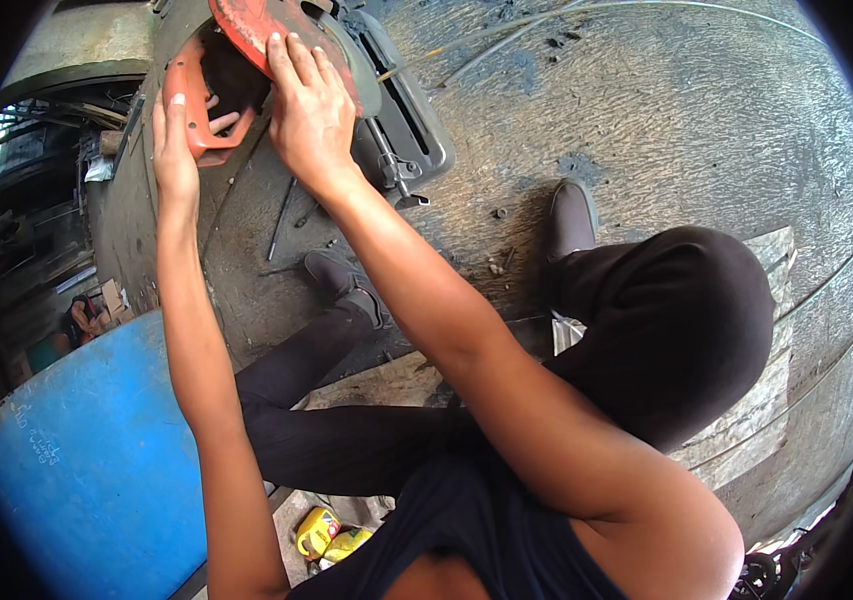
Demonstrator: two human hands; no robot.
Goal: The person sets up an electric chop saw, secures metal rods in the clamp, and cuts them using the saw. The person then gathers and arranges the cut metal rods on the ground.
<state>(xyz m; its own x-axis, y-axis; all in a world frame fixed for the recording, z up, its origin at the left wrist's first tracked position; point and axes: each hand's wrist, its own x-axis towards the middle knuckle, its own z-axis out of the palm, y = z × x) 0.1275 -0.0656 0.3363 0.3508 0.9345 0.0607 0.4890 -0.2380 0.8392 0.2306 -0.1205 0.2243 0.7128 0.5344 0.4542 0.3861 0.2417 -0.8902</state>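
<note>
A cut-off saw with a worn red guard (247, 30) and a dark grey base (427, 140) stands on the floor at the upper left. My left hand (175, 150) is wrapped around its orange loop handle (185, 80), with some fingertips showing through the opening. On the red guard lies my right hand (312, 120), its fingers stretched out flat and holding nothing. Part of the disc (362, 75) shows beside the guard. A clamp screw (397, 165) sticks out of the base toward me. The saw's far end is cut off by the picture's edge.
Thin rods (507, 45) run rightward from the saw. Another metal rod (282, 220) lies near my left boot (332, 275); small metal bits (497, 265) lie by my right boot (572, 215). A blue panel (97, 470) is at left, yellow containers (318, 531) below. Another person (82, 318) is farther back.
</note>
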